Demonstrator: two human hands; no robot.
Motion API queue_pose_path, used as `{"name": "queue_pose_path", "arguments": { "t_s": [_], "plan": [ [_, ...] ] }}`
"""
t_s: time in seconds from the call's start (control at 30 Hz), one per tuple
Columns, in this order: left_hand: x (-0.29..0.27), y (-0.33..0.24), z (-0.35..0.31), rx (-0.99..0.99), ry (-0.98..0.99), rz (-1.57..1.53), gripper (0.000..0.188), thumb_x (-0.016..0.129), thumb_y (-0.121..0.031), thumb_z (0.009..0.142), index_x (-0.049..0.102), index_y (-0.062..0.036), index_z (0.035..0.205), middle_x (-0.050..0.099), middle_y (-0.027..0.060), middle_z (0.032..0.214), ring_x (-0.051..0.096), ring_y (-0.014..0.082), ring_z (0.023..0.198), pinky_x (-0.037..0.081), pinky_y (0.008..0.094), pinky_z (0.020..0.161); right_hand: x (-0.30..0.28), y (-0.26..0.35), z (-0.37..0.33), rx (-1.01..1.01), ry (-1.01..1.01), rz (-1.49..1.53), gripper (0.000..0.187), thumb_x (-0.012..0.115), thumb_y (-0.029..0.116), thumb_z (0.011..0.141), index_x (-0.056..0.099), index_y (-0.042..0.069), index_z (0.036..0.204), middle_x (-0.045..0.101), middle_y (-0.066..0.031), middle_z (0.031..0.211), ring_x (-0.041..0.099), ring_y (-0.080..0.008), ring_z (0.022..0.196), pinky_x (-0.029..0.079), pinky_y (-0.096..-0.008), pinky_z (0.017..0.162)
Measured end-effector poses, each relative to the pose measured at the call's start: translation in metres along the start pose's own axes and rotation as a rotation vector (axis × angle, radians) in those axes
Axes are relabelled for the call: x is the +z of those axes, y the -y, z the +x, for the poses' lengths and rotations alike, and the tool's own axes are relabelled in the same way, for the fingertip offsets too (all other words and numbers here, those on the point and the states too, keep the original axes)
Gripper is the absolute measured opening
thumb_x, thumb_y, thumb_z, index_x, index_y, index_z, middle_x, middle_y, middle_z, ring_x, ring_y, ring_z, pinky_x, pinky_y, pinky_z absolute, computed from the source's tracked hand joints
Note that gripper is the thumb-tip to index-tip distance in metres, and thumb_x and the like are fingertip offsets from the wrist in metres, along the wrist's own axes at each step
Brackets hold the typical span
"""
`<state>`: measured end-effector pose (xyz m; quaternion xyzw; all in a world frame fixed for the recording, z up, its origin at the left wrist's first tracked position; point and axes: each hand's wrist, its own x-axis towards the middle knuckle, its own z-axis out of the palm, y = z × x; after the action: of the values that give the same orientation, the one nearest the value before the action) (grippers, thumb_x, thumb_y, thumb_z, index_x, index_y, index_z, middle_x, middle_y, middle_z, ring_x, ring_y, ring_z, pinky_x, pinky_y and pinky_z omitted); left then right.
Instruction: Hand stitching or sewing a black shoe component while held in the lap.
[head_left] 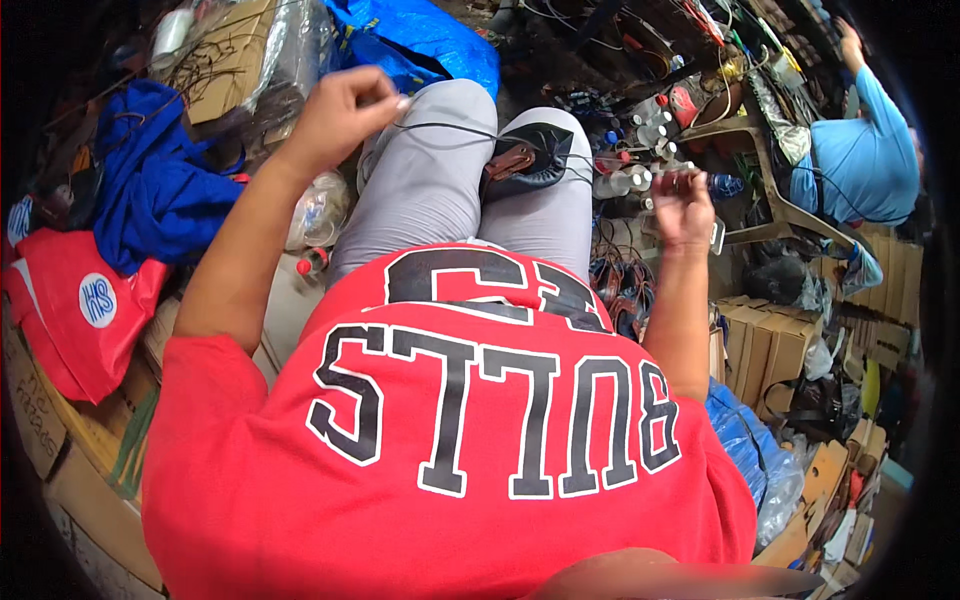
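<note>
Across my lap lies a dark leather piece (545,158), shaped somewhat like a shoe, with a brown part (511,160) on it. A thin dark thread (450,130) runs over my grey-trousered knees from the piece toward both sides. Up by my left knee, my left hand (345,118) is closed in a pinch at the thread's end. Out to the right, beyond my other knee, my right hand (684,212) is raised with its fingers curled and slightly blurred. Whatever those fingers hold is too small and dark to make out.
Several plastic bottles (640,180) stand right of my knees, by a brown chair frame (740,130). A person in a light blue top (850,165) is beyond it. Blue cloth (160,180) and a red bag (80,310) lie left; a blue sack (430,45) is ahead. Cardboard (760,345) is stacked at right.
</note>
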<state>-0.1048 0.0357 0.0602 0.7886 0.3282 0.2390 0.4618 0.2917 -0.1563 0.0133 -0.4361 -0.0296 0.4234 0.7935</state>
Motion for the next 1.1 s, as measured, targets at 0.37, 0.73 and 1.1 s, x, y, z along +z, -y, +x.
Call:
{"name": "queue_pose_path", "arguments": {
  "t_s": [0.37,0.73,1.1],
  "plan": [
    [0.071,-0.018,-0.001,0.174,0.548,-0.382,0.018,0.053,-0.020,0.090,0.057,-0.0031,0.084,0.063,0.0042,0.083,0.059,0.0152,0.076,0.046,0.0299,0.066,0.079,0.041,-0.086,0.021,0.918,-1.397,0.023,0.055,0.018,0.089,0.062,0.006,0.108,0.062,-0.0033,0.092,0.054,-0.0121,0.084,0.042,-0.0257,0.077],
    [-0.380,0.084,-0.020,-0.921,-0.527,1.340,0.038,0.051,-0.042,0.084,0.063,-0.0136,0.105,0.062,0.0144,0.107,0.058,0.0363,0.100,0.044,0.0448,0.084,-0.242,0.354,-0.085,-0.163,-0.502,-2.233,0.032,0.058,0.023,0.085,0.061,0.007,0.112,0.063,-0.0100,0.110,0.058,-0.0222,0.102,0.042,-0.0310,0.089],
    [0.078,0.020,0.019,0.274,0.223,0.122,0.037,0.061,-0.007,0.082,0.057,-0.0077,0.119,0.061,0.0153,0.110,0.058,0.0219,0.101,0.043,0.0292,0.088,-0.001,-0.034,-0.057,-0.082,0.731,-1.118,0.055,0.062,0.013,0.084,0.042,0.010,0.134,0.057,-0.0003,0.105,0.050,-0.0080,0.087,0.041,-0.0233,0.080]
  ]
}}
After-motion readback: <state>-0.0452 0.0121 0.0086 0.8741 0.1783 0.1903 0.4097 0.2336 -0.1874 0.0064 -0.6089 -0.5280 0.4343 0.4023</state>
